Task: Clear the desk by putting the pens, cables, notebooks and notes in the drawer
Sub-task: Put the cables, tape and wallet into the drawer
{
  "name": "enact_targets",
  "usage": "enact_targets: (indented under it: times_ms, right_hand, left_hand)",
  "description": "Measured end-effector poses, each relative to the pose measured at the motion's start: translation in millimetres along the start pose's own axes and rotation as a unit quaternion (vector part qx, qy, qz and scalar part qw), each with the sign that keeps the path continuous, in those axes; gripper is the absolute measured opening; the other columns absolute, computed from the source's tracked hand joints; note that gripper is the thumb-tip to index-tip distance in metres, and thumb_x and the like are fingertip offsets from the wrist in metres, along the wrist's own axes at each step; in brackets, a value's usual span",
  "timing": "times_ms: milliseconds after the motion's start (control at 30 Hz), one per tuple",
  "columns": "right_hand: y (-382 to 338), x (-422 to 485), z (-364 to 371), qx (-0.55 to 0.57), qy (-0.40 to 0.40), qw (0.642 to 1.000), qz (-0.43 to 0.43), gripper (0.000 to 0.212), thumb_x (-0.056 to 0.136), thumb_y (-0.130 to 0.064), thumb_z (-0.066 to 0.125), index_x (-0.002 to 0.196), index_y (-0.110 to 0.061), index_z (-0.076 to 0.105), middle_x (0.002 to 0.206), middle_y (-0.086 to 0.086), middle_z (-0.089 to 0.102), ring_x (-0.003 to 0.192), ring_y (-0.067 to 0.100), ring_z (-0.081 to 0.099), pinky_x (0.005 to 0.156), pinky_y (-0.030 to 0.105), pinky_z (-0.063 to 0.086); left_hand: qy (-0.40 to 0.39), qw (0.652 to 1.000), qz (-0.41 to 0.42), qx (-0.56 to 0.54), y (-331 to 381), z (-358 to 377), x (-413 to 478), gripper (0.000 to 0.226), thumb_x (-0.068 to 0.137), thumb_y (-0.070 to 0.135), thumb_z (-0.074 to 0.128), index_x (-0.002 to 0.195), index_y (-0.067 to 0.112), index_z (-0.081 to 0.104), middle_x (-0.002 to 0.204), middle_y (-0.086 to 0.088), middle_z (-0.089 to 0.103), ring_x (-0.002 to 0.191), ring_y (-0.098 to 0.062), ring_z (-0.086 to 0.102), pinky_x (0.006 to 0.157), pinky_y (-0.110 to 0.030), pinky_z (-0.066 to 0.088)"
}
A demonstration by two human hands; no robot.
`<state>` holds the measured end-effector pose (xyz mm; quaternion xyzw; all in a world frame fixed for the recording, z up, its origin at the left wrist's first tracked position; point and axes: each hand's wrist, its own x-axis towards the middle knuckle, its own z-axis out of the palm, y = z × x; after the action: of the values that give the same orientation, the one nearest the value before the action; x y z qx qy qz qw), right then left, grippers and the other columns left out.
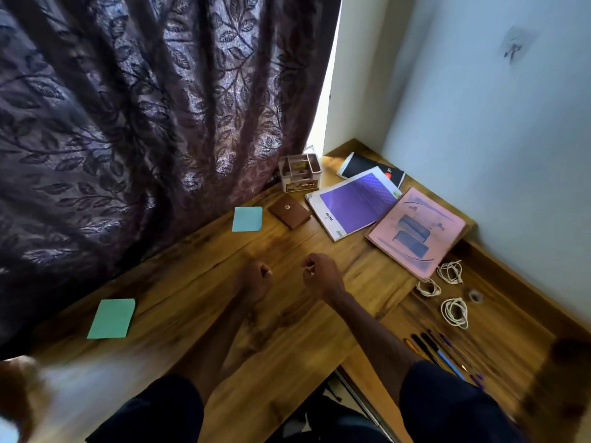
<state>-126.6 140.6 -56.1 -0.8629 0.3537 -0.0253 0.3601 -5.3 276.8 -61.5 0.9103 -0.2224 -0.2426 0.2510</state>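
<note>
Head view of a wooden corner worktop [198, 302] before any item is stowed. Both forearms reach forward over its bare centre. The left hand [257, 278] and the right hand [319, 273] are each curled into a loose fist with the fingers together, and neither grips anything; the 2 fists sit near each other but apart.

Task items all lie on the worktop. A green note [111, 318] lies at 8 o'clock from the hands and a blue note [247, 219] at 11 o'clock. At 1 to 2 o'clock 3 notebooks overlap: black notebook [367, 166], purple notebook [355, 203], pink notebook [415, 230]. At 3 o'clock lie 3 coiled white cables [454, 311]; at 4 o'clock, a row of pens [444, 353], partly blurred. A brown wallet [289, 211] and a small organiser box [299, 172] at 12 o'clock are not named in the task.

Judged step: the start, with nothing yet collected. No drawer can be clearly made out; a metal rail [361, 401] under the edge at 5 o'clock may belong to it. The next move likely calls for opening the drawer, or for uncurling a hand to pinch a thin, flat note off the surface.
</note>
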Motion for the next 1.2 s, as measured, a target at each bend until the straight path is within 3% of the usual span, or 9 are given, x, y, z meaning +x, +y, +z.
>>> enact_targets:
  times_ms: [100,200,400,500,667,767,933,1067,1200]
  right_hand:
    - [2.9,25.2,-3.5,-0.006,-0.007,1.0,0.002,0.024,0.087,-0.01,0.062,0.11,-0.01,0.071,0.115,0.009,0.068,0.101,0.024,0.065,0.088,0.041,0.056]
    - [3.3,54.5,-7.0,-0.022,-0.022,0.999,0.009,0.029,0.086,-0.011,0.062,0.114,-0.009,0.069,0.118,0.011,0.067,0.107,0.026,0.064,0.089,0.037,0.054]
    - [-11.1,117.8,-10.9,-0.014,0.029,0.999,-0.013,0.043,0.088,-0.017,0.065,0.128,-0.005,0.056,0.13,0.016,0.06,0.117,0.032,0.058,0.097,0.041,0.051]
    - [-24.5,155.8,-7.8,-0.012,0.021,0.999,-0.028,0.054,0.089,-0.022,0.07,0.136,-0.004,0.049,0.134,0.016,0.057,0.122,0.031,0.056,0.101,0.04,0.05]
    - [-41.1,205.7,7.1,-0.061,0.013,0.997,-0.033,0.056,0.088,-0.031,0.072,0.132,-0.004,0.048,0.133,0.016,0.055,0.125,0.03,0.052,0.105,0.036,0.045]
    - [-41.3,216.8,14.8,-0.133,-0.02,0.991,-0.012,0.07,0.086,-0.039,0.074,0.137,-0.004,0.042,0.139,0.017,0.051,0.132,0.031,0.046,0.108,0.038,0.042]
    - [-40.8,216.8,15.8,-0.154,-0.029,0.986,0.054,0.09,0.074,-0.043,0.084,0.143,-0.007,0.039,0.143,0.019,0.042,0.134,0.036,0.039,0.11,0.046,0.039]
    - [-27.4,194.8,11.5,-0.119,-0.038,0.989,0.074,0.091,0.07,-0.043,0.087,0.141,-0.01,0.04,0.138,0.018,0.045,0.129,0.035,0.043,0.108,0.046,0.042]
    - [-12.2,151.6,14.3,-0.034,-0.048,0.996,0.064,0.07,0.082,-0.031,0.08,0.137,-0.008,0.042,0.133,0.014,0.055,0.119,0.029,0.055,0.1,0.04,0.048]
  left_hand:
    - [-0.017,1.0,0.002,0.012,10.6,2.6,22.1,0.025,0.098,0.019,0.058,0.118,0.008,0.069,0.118,-0.01,0.07,0.11,-0.022,0.064,0.098,-0.033,0.052]
    - [-0.034,0.998,0.002,0.056,21.1,7.8,46.7,0.033,0.099,0.023,0.058,0.129,0.011,0.062,0.133,-0.009,0.063,0.123,-0.024,0.058,0.109,-0.04,0.046]
    - [-0.11,0.976,0.066,0.176,23.8,14.1,83.1,0.066,0.098,0.023,0.06,0.157,0.014,0.031,0.165,-0.007,0.024,0.151,-0.026,0.027,0.124,-0.04,0.024]
    - [-0.137,0.952,0.064,0.266,22.1,19.8,99.5,0.078,0.096,0.027,0.065,0.16,0.019,0.022,0.168,-0.005,0.012,0.153,-0.028,0.022,0.124,-0.043,0.027]
    - [-0.142,0.938,0.068,0.308,8.8,32.5,113.3,0.081,0.092,0.031,0.069,0.159,0.023,0.024,0.168,-0.003,0.015,0.15,-0.028,0.027,0.118,-0.044,0.035]
    - [-0.159,0.935,0.082,0.308,-0.1,29.3,118.8,0.082,0.09,0.039,0.069,0.158,0.029,0.024,0.168,0.0,0.014,0.147,-0.028,0.029,0.114,-0.046,0.037]
    - [-0.154,0.933,0.081,0.314,0.9,27.4,117.0,0.081,0.09,0.042,0.069,0.158,0.032,0.025,0.168,0.002,0.015,0.145,-0.03,0.031,0.111,-0.047,0.039]
    - [-0.162,0.933,0.072,0.312,7.9,24.2,113.5,0.08,0.091,0.04,0.068,0.158,0.031,0.025,0.168,0.001,0.015,0.146,-0.031,0.029,0.113,-0.048,0.038]
    - [-0.142,0.958,0.069,0.24,7.4,16.9,102.0,0.072,0.094,0.029,0.066,0.156,0.031,0.03,0.166,0.0,0.024,0.145,-0.03,0.032,0.117,-0.046,0.036]
